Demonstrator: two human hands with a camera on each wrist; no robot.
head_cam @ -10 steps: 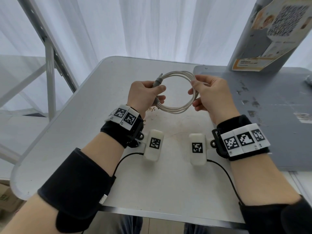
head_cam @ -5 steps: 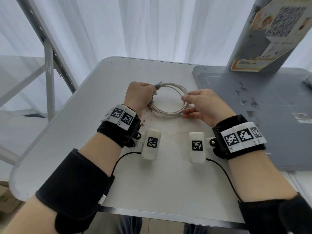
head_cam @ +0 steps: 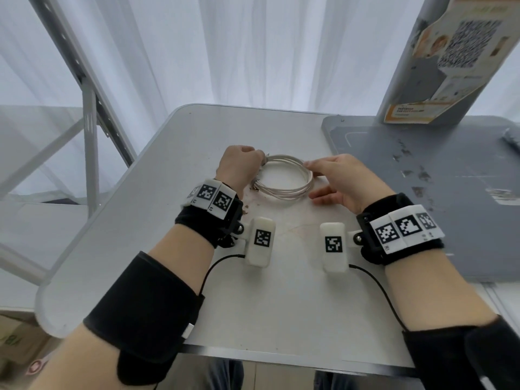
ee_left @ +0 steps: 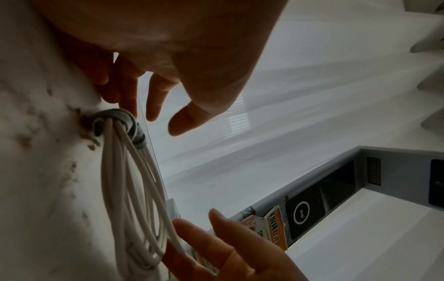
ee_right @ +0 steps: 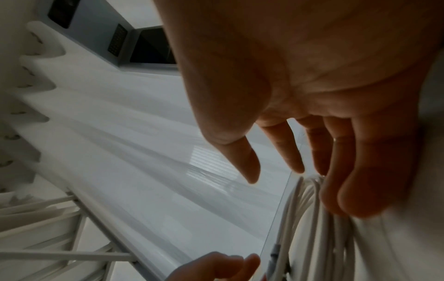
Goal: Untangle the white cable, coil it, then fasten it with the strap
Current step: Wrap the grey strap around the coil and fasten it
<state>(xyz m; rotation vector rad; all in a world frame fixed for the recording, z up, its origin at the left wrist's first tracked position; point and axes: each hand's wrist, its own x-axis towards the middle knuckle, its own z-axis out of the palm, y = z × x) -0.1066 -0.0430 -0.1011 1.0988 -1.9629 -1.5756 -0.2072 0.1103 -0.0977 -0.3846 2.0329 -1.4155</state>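
The white cable (head_cam: 282, 192) lies as a round coil on the white table (head_cam: 183, 192). A grey strap (ee_left: 115, 116) is wrapped around its left side, close under my left fingers. My left hand (head_cam: 243, 164) hovers at the coil's left edge; in the left wrist view its fingers hang loose and the thumb stands apart, gripping nothing. My right hand (head_cam: 323, 178) is at the coil's right edge. Its fingers (ee_right: 360, 190) are nearly straight and rest lightly on the cable strands (ee_right: 310, 228).
A grey mat (head_cam: 422, 192) covers the table to the right of the coil, with an upright printed box (head_cam: 450, 66) at its far end. A metal frame (head_cam: 90, 114) stands off the table's left side. White curtains hang behind. Brown stains mark the table near the coil.
Both hands have lowered the coil from the air onto the table. The grip of each hand on the cable has loosened, and the fingers now lie relaxed beside it.
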